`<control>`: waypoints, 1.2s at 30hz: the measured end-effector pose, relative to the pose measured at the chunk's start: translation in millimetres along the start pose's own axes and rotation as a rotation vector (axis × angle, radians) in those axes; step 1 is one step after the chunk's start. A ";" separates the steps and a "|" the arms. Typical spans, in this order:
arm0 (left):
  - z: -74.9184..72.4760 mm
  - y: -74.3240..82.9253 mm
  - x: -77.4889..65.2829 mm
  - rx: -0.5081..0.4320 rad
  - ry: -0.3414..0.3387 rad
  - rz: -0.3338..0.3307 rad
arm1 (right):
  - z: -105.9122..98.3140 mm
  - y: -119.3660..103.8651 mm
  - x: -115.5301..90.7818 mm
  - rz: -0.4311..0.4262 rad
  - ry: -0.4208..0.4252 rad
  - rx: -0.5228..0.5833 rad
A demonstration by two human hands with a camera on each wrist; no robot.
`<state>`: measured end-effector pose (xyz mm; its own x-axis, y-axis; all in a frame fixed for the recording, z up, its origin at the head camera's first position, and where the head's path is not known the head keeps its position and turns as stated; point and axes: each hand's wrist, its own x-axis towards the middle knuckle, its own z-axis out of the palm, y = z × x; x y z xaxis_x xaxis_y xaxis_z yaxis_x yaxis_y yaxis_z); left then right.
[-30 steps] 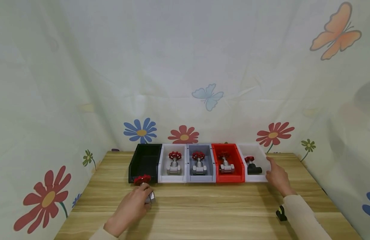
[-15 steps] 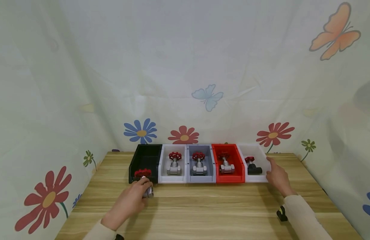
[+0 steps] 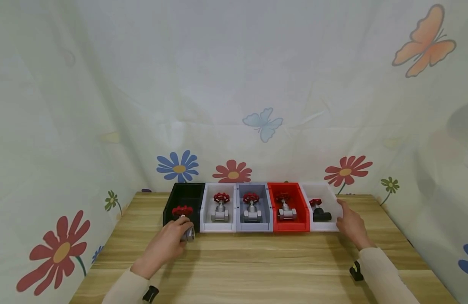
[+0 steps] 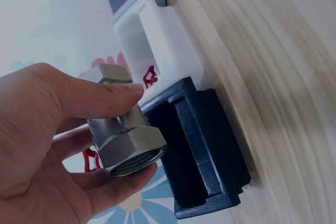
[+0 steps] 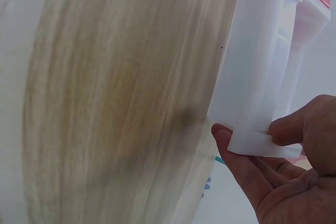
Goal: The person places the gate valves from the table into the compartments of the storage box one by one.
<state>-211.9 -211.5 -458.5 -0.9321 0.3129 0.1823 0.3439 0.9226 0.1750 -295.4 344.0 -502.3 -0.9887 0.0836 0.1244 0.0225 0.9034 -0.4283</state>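
My left hand [image 3: 166, 241] holds a metal gate valve [image 3: 188, 235] with a red handwheel, over the front edge of the black bin [image 3: 171, 202]. In the left wrist view, thumb and fingers clasp the hexagonal-ended valve body [image 4: 131, 142], its threaded opening showing, beside the black bin's mouth [image 4: 226, 150]. The handwheel is mostly hidden there behind the fingers. My right hand [image 3: 352, 226] grips the side wall of the rightmost white bin [image 3: 334, 209]. Up close, the thumb lies inside that translucent bin's wall [image 5: 244, 61] and the fingers outside.
Between these bins stand a white bin [image 3: 218, 228], a grey bin [image 3: 254, 227] and a red bin [image 3: 303, 211], each with a red-wheeled metal valve. The rightmost bin contains a black-bodied valve [image 3: 322, 214]. A floral curtain [image 3: 234, 84] hangs behind the wooden table [image 3: 256, 266].
My left hand has moved forward with the gate valve, from in front of the black bin to over its front edge. The right hand keeps its place on the white bin.
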 end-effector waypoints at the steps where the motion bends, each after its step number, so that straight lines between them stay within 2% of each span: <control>1: -0.3 -0.4 0.9 0.000 0.002 0.001 | -0.3 0.2 -0.3 0.000 0.000 -0.001; 9: -1.4 -4.1 7.8 0.011 -0.008 0.004 | -2.2 -0.4 -2.1 0.009 -0.004 -0.002; 16: -2.3 -9.9 14.2 0.017 0.010 0.018 | -1.8 0.7 -2.4 -0.007 0.000 -0.006; 23: -6.1 -15.6 20.7 0.000 0.004 0.004 | -2.8 -0.4 -2.7 -0.012 0.002 -0.004; 32: -3.9 -23.7 31.7 0.004 0.007 0.016 | -2.5 -0.9 -2.2 -0.004 0.003 -0.005; 36: -5.1 -25.5 36.6 -0.002 -0.004 -0.003 | -1.8 0.4 -2.0 -0.013 0.013 -0.007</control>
<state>-254.2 -224.7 -451.4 -0.9335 0.3112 0.1784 0.3416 0.9229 0.1776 -293.2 345.0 -501.1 -0.9869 0.0778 0.1416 0.0111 0.9072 -0.4205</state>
